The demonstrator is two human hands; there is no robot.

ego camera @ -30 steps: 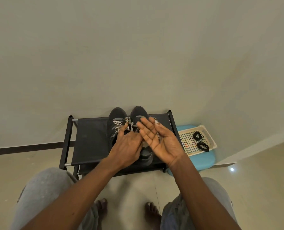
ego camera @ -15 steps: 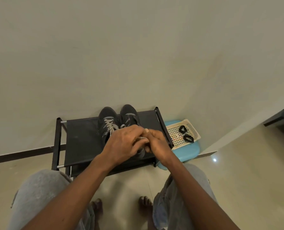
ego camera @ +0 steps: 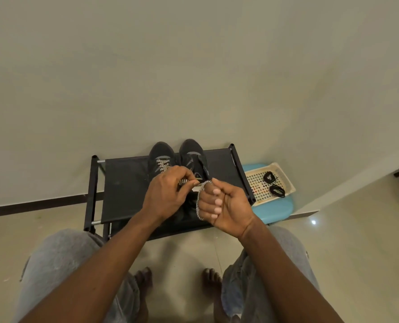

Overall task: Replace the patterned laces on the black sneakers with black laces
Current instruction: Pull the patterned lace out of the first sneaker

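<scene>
A black shoe rack (ego camera: pixel 124 183) sits against the wall, w/ the person seated in front of it, grey-trousered knees either side. On the rack's top shelf, right of centre, two black sneakers stand side by side, toes to the wall. The left sneaker (ego camera: pixel 160 151) has a black-and-white threaded lace (ego camera: pixel 162 165) criss-crossed up its front. Just in front of that shoe, above the rack, the left hand (ego camera: pixel 166 194) is knuckles-up, fingers curled in, thumb & fingertips pinching one end of a loose patterned lace (ego camera: pixel 199 201). From the pinch the lace arcs rightward & loops down round the other hand's fingers. The right sneaker (ego camera: pixel 191 150) stands behind the gap between the hands. The right hand (ego camera: pixel 226 206) is over the rack's front right part, palm toward the person, fingers curled tight w/ the lace wrapped round them. Right of the rack, close by its end, is a blue stool (ego camera: pixel 277 208) w/ a cream basket (ego camera: pixel 287 183) on it; two coiled black laces (ego camera: pixel 276 190) lie in the basket, just beside each other.
</scene>
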